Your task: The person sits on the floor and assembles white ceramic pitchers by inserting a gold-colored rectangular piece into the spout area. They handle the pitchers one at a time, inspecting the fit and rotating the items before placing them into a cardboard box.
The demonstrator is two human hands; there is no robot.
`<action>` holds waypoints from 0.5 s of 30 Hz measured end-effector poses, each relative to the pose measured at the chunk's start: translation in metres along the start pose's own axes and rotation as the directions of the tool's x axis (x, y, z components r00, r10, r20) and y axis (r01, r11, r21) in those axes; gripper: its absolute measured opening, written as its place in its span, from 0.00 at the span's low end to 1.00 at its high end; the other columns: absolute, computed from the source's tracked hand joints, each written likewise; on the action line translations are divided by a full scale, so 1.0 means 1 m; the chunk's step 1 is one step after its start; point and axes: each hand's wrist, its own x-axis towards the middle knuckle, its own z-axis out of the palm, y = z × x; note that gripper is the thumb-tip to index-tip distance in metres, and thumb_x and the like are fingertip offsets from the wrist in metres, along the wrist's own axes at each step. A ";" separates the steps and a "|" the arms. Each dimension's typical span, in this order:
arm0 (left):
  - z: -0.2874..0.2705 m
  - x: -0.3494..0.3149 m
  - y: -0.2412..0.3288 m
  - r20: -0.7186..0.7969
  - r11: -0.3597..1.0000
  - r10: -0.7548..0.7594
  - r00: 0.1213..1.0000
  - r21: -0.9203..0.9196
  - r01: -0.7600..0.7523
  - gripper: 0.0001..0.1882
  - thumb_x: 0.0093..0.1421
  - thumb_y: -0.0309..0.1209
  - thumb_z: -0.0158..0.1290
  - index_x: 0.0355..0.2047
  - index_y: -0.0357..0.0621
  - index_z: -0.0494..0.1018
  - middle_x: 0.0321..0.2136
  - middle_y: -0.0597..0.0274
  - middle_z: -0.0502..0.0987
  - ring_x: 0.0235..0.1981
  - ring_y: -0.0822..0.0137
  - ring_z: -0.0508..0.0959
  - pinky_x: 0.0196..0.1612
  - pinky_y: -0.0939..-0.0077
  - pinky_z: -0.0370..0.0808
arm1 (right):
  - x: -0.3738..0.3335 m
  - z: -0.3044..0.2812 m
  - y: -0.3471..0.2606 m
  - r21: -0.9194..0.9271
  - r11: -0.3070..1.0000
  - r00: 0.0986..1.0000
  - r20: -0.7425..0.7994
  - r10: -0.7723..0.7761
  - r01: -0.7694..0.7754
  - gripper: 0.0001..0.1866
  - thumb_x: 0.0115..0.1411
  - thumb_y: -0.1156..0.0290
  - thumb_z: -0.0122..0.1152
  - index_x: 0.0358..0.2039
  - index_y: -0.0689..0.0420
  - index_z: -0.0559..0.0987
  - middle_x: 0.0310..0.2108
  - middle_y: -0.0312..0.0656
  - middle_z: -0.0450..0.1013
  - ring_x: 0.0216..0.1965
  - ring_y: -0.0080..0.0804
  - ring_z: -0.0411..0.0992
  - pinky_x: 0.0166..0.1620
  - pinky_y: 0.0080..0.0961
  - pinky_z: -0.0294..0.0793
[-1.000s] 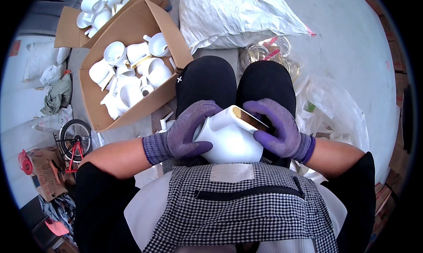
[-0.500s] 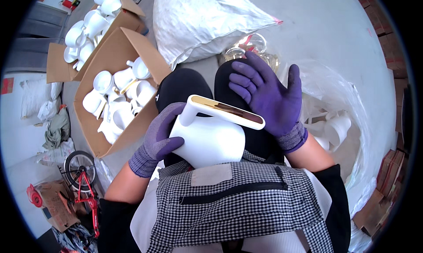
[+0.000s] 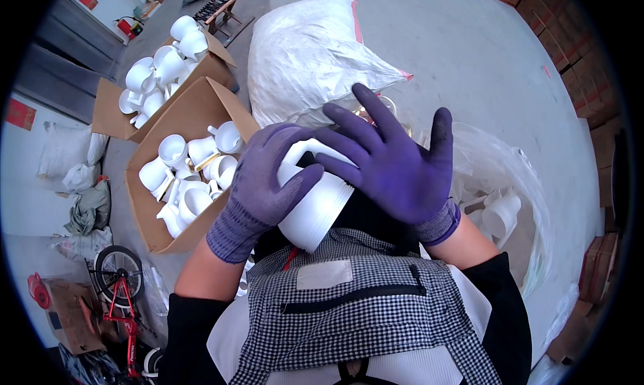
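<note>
A white plastic jug body with a handle lies tilted above my lap, its ribbed rim end toward the apron. My left hand, in a purple-grey glove, grips it, thumb on the side and fingers over the top near the handle. My right hand, in a purple glove, is spread open with the palm showing. Its fingertips overlap the handle; whether they touch it I cannot tell. The gold strip seen on the handle earlier is hidden from view.
At the left stand two open cardboard boxes of white jugs. A stuffed white sack lies ahead, with shiny gold pieces by it. On the right, a clear plastic bag holds white parts. A red bicycle lies lower left.
My left hand has shifted up and right over the jug, which has turned so its handle points away. My right hand has moved left toward it, fingers spreading. The view has tilted slightly.
</note>
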 end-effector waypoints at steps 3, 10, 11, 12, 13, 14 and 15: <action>-0.003 0.002 0.015 0.179 0.975 -0.082 0.980 -0.188 0.116 0.19 0.62 0.38 0.56 0.46 0.36 0.77 0.40 0.49 0.80 0.45 0.54 0.80 0.52 0.64 0.74 | -0.002 0.012 0.006 -0.130 0.988 0.995 0.033 0.094 -0.089 0.54 0.62 0.24 0.34 0.75 0.53 0.41 0.74 0.58 0.44 0.73 0.54 0.47 0.72 0.54 0.45; -0.005 -0.014 0.008 0.710 0.924 -0.130 0.692 -0.166 0.344 0.19 0.67 0.39 0.52 0.54 0.43 0.77 0.50 0.55 0.79 0.55 0.63 0.76 0.62 0.66 0.69 | -0.024 0.034 0.003 -0.566 0.771 0.939 -0.017 0.344 -0.292 0.63 0.55 0.20 0.43 0.75 0.52 0.39 0.73 0.53 0.46 0.73 0.45 0.49 0.70 0.48 0.54; -0.006 -0.023 -0.001 0.725 0.969 0.042 0.688 -0.196 0.148 0.19 0.67 0.41 0.51 0.53 0.44 0.77 0.51 0.56 0.79 0.54 0.63 0.77 0.60 0.66 0.71 | -0.022 0.043 0.002 -0.598 0.735 0.920 -0.008 0.392 -0.319 0.62 0.55 0.21 0.44 0.75 0.51 0.39 0.73 0.53 0.46 0.73 0.46 0.49 0.69 0.49 0.55; -0.009 -0.018 0.012 0.809 0.965 -0.027 0.587 -0.132 0.226 0.19 0.67 0.42 0.51 0.50 0.45 0.78 0.47 0.57 0.80 0.51 0.62 0.79 0.57 0.66 0.74 | -0.022 0.047 0.002 -0.629 0.696 0.904 -0.025 0.428 -0.347 0.61 0.56 0.22 0.44 0.75 0.51 0.39 0.73 0.53 0.46 0.73 0.46 0.49 0.69 0.50 0.56; -0.015 -0.019 0.024 0.756 0.989 -0.002 0.654 -0.097 0.115 0.18 0.67 0.42 0.51 0.49 0.44 0.79 0.43 0.57 0.80 0.48 0.61 0.80 0.55 0.66 0.74 | -0.019 0.049 0.001 -0.632 0.690 0.897 -0.019 0.441 -0.353 0.60 0.56 0.23 0.45 0.75 0.50 0.39 0.73 0.52 0.46 0.73 0.46 0.49 0.68 0.52 0.57; -0.014 -0.028 0.030 0.705 0.998 0.027 0.709 -0.060 0.021 0.17 0.67 0.42 0.51 0.47 0.44 0.79 0.39 0.57 0.80 0.46 0.59 0.80 0.54 0.66 0.75 | -0.019 0.050 0.001 -0.624 0.688 0.889 -0.024 0.458 -0.371 0.59 0.57 0.24 0.46 0.75 0.50 0.39 0.73 0.51 0.47 0.73 0.47 0.50 0.68 0.54 0.58; -0.010 -0.033 0.023 0.634 0.992 0.112 0.765 -0.121 -0.045 0.16 0.66 0.42 0.52 0.41 0.44 0.80 0.31 0.57 0.78 0.39 0.55 0.80 0.48 0.62 0.76 | -0.015 0.053 -0.001 -0.598 0.701 0.874 0.001 0.485 -0.388 0.57 0.59 0.26 0.47 0.75 0.51 0.39 0.74 0.50 0.46 0.73 0.48 0.49 0.68 0.57 0.56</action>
